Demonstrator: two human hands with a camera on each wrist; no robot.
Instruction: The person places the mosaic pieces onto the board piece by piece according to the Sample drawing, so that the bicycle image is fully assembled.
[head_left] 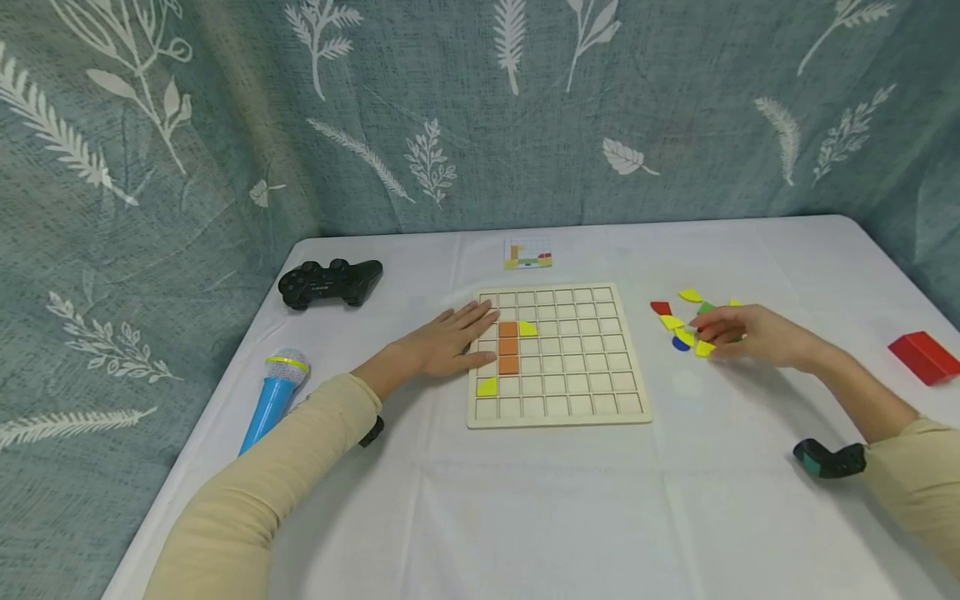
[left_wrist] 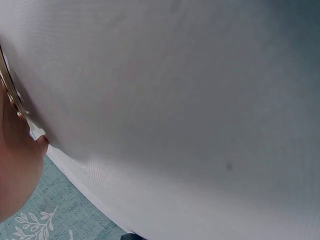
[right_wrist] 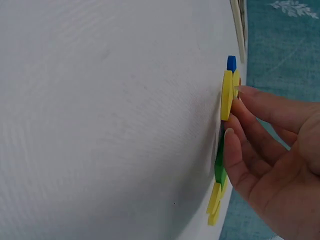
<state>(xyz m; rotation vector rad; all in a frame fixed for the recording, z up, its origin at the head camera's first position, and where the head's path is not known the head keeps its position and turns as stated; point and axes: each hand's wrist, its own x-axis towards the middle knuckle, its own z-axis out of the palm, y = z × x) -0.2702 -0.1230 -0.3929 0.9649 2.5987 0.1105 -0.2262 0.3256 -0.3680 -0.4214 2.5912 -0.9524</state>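
Note:
A square wooden grid board (head_left: pixel 570 363) lies mid-table. It carries a column of orange squares (head_left: pixel 508 347) and two yellow rounded-corner pieces, one beside the column's top and another at the lower left. My left hand (head_left: pixel 453 343) rests with spread fingers on the board's left edge; the left wrist view catches only part of it. To the right, my right hand (head_left: pixel 750 335) hovers over loose flat pieces, fingers bent loosely near a yellow piece (right_wrist: pixel 227 95) and a green piece (right_wrist: pixel 220 160). Nothing is visibly gripped. Red and blue pieces (head_left: pixel 681 343) lie close by.
Behind the board lies a small pattern card (head_left: pixel 528 253). A black game controller (head_left: pixel 330 282) and a blue toy microphone (head_left: pixel 276 392) are on the left. At the far right sits a red block (head_left: pixel 924 357). A patterned curtain (head_left: pixel 480 117) hangs behind the white-covered table.

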